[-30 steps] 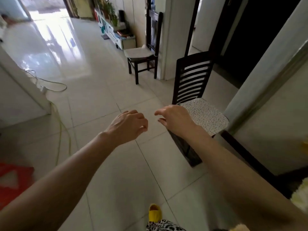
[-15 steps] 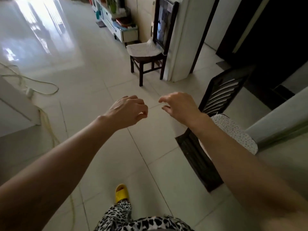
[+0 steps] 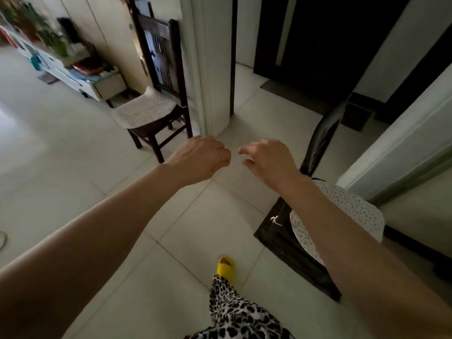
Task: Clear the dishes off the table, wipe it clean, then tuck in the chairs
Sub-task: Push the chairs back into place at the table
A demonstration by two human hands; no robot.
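Observation:
Both my arms reach forward over the tiled floor. My left hand [image 3: 199, 159] is loosely curled with nothing in it. My right hand [image 3: 267, 159] has its fingers apart and holds nothing. A dark wooden chair [image 3: 342, 211] with a speckled white seat cushion stands at my right, under my right forearm, beside the pale table edge [image 3: 401, 152]. A second dark chair [image 3: 156, 104] with a white cushion stands ahead against the white pillar, beyond my left hand. No dishes are in view.
A white pillar [image 3: 208, 64] rises ahead, with a dark doorway [image 3: 318, 40] to its right. A low white cabinet [image 3: 73, 69] with plants and clutter lines the left wall. My foot in a yellow slipper [image 3: 226, 266] steps forward on the tiles.
The view has swung right and moved forward: the far chair and pillar are closer. Both hands stay raised and empty, and the near chair now lies under my right forearm.

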